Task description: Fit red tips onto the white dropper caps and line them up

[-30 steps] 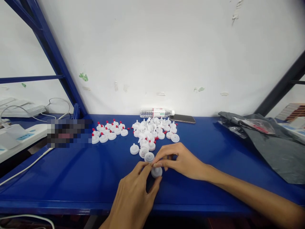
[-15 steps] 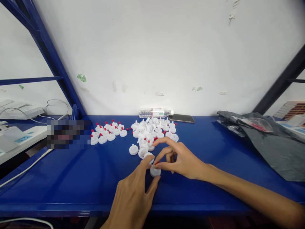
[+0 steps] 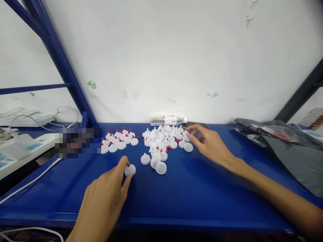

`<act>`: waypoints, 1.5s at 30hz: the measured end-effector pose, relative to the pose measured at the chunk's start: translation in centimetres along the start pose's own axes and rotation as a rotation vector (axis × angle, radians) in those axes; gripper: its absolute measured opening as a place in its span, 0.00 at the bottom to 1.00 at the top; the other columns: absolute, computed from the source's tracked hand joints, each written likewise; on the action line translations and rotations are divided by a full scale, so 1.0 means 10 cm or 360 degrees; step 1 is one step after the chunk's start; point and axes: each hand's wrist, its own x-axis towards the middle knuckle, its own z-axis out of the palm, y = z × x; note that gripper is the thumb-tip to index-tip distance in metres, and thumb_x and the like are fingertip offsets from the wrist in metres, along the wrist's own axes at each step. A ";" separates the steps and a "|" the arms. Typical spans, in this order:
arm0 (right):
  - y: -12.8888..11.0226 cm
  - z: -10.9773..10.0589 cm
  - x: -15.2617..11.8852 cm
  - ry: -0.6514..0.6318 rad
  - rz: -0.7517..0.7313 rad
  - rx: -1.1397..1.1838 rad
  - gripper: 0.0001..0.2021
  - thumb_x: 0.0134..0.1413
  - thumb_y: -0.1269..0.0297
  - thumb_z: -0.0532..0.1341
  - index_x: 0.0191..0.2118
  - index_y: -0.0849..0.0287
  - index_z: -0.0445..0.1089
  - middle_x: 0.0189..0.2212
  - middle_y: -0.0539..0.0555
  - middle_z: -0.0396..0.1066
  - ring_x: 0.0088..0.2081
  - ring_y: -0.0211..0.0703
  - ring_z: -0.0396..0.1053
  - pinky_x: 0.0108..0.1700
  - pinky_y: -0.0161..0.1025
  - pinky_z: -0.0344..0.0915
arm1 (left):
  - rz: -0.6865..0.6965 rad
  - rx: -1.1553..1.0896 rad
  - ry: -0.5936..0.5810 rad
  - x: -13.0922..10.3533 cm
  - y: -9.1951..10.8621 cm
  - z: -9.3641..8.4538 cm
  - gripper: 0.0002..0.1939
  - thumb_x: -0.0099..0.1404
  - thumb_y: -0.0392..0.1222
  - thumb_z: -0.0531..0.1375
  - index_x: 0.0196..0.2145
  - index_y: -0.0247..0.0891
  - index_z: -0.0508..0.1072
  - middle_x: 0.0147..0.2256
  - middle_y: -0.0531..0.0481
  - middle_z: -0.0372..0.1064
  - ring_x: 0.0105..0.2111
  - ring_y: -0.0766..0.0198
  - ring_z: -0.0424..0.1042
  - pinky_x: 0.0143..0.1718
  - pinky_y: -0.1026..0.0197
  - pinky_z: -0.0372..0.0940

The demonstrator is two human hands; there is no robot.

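My left hand [image 3: 107, 188] grips a white plastic nozzle cap [image 3: 130, 170] with a red tip between thumb and index finger, low over the blue table or on it. At the right edge of the heap of white nozzle caps [image 3: 161, 136], my right hand [image 3: 208, 141] hovers with thumb and index finger slightly apart. Its fingertips are by a white cap there; whether they touch it I cannot tell. Small red tips [image 3: 168, 148] lie scattered among the heap. On the left stands a group of red-tipped caps [image 3: 121, 145], upright. An upturned cap [image 3: 160, 168] lies nearest the front.
Behind the heap, a clear plastic bottle [image 3: 168, 120] lies on its side against the wall, with a dark phone [image 3: 199, 125] beside it. A grey plastic bag [image 3: 285, 151] covers the right side. Power strips [image 3: 37, 146] and a white cable [image 3: 32, 179] are at left.
My left hand has carried the red-tipped cap leftward, away from my right hand. My right hand has let go of it and moved up and right to the heap's edge.
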 end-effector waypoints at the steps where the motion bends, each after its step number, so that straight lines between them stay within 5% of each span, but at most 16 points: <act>1: 0.04 0.00 0.01 0.0004 0.0004 -0.0140 0.14 0.68 0.52 0.56 0.49 0.53 0.72 0.34 0.51 0.76 0.27 0.41 0.71 0.31 0.39 0.63 | -0.0041 -0.0049 0.0005 0.08 -0.09 -0.04 0.12 0.72 0.48 0.51 0.49 0.46 0.68 0.34 0.48 0.80 0.25 0.51 0.77 0.24 0.59 0.56; 5: 0.16 0.05 0.03 -0.0128 0.0049 -0.0453 0.14 0.66 0.51 0.57 0.45 0.52 0.74 0.31 0.51 0.75 0.28 0.44 0.71 0.29 0.38 0.58 | -0.0142 -0.0291 0.0094 0.36 -0.43 -0.12 0.09 0.68 0.47 0.55 0.45 0.45 0.66 0.46 0.47 0.79 0.35 0.52 0.79 0.32 0.58 0.62; 16: 0.19 0.07 0.02 -0.0331 0.0079 -0.0310 0.15 0.64 0.48 0.60 0.37 0.52 0.78 0.27 0.50 0.77 0.28 0.45 0.73 0.27 0.38 0.57 | -0.0153 -0.0628 0.0248 0.55 -0.75 -0.02 0.12 0.62 0.53 0.57 0.37 0.44 0.70 0.39 0.47 0.80 0.41 0.51 0.79 0.44 0.53 0.70; 21: 0.17 0.07 0.01 -0.0394 0.0113 -0.0336 0.13 0.63 0.50 0.61 0.40 0.51 0.77 0.27 0.49 0.77 0.28 0.45 0.73 0.27 0.37 0.57 | -0.0208 -0.0714 0.0247 0.60 -0.79 0.04 0.16 0.60 0.56 0.59 0.39 0.42 0.72 0.38 0.46 0.80 0.37 0.52 0.80 0.35 0.56 0.72; 26: 0.16 0.03 0.01 -0.0436 0.0152 -0.0302 0.13 0.61 0.51 0.62 0.43 0.53 0.77 0.29 0.51 0.78 0.28 0.46 0.74 0.28 0.39 0.60 | -0.0238 -0.0735 0.0309 0.58 -0.76 0.04 0.25 0.62 0.55 0.59 0.54 0.43 0.68 0.41 0.49 0.79 0.36 0.55 0.80 0.37 0.57 0.71; 29: 0.07 -0.06 0.02 -0.0417 0.0122 -0.0187 0.12 0.62 0.51 0.62 0.40 0.54 0.76 0.27 0.50 0.77 0.27 0.44 0.73 0.29 0.38 0.60 | -0.0269 -0.0650 0.0461 0.48 -0.64 -0.07 0.25 0.64 0.55 0.59 0.55 0.44 0.68 0.46 0.49 0.77 0.36 0.54 0.78 0.39 0.55 0.68; 32: -0.14 -0.12 0.01 -0.0284 0.0009 -0.0020 0.12 0.63 0.51 0.62 0.41 0.54 0.76 0.25 0.49 0.74 0.26 0.41 0.70 0.28 0.37 0.61 | -0.0256 -0.0739 0.0645 0.28 -0.41 -0.17 0.20 0.68 0.55 0.56 0.51 0.44 0.74 0.40 0.52 0.77 0.33 0.58 0.76 0.37 0.58 0.68; 33: -0.24 -0.11 0.00 -0.0240 -0.0055 0.0043 0.12 0.63 0.51 0.63 0.41 0.54 0.76 0.24 0.48 0.73 0.25 0.40 0.69 0.28 0.37 0.61 | -0.0208 -0.0937 0.0622 0.21 -0.31 -0.18 0.21 0.66 0.59 0.57 0.46 0.42 0.77 0.34 0.52 0.77 0.28 0.60 0.75 0.31 0.61 0.67; 36: -0.56 0.00 -0.08 -0.0184 -0.0395 0.0154 0.10 0.65 0.54 0.63 0.43 0.53 0.76 0.25 0.48 0.73 0.24 0.36 0.68 0.28 0.34 0.61 | -0.0018 -0.1619 -0.0156 0.02 0.03 -0.11 0.32 0.66 0.68 0.54 0.49 0.37 0.78 0.30 0.48 0.76 0.19 0.66 0.66 0.17 0.64 0.61; 39: -0.85 0.19 -0.19 -0.0291 -0.0854 0.0022 0.09 0.69 0.59 0.60 0.45 0.54 0.75 0.31 0.50 0.76 0.27 0.36 0.70 0.28 0.34 0.59 | 0.0154 -0.2187 -0.0692 -0.07 0.29 -0.01 0.34 0.66 0.68 0.57 0.53 0.35 0.77 0.40 0.40 0.77 0.27 0.61 0.72 0.18 0.65 0.65; 42: -1.04 0.29 -0.21 -0.0487 -0.1040 -0.0109 0.10 0.68 0.63 0.58 0.51 0.54 0.73 0.35 0.50 0.77 0.27 0.36 0.70 0.26 0.34 0.55 | 0.0195 -0.2437 -0.0830 -0.06 0.32 0.00 0.28 0.67 0.63 0.61 0.49 0.34 0.80 0.36 0.42 0.75 0.31 0.63 0.70 0.23 0.68 0.66; 45: -1.13 0.25 -0.01 -0.0756 -0.0901 0.0151 0.21 0.64 0.58 0.63 0.61 0.52 0.66 0.38 0.49 0.79 0.29 0.36 0.72 0.31 0.34 0.61 | 0.0077 -0.2430 -0.0646 0.01 0.17 -0.06 0.27 0.65 0.60 0.65 0.50 0.35 0.79 0.33 0.47 0.72 0.29 0.66 0.66 0.23 0.69 0.62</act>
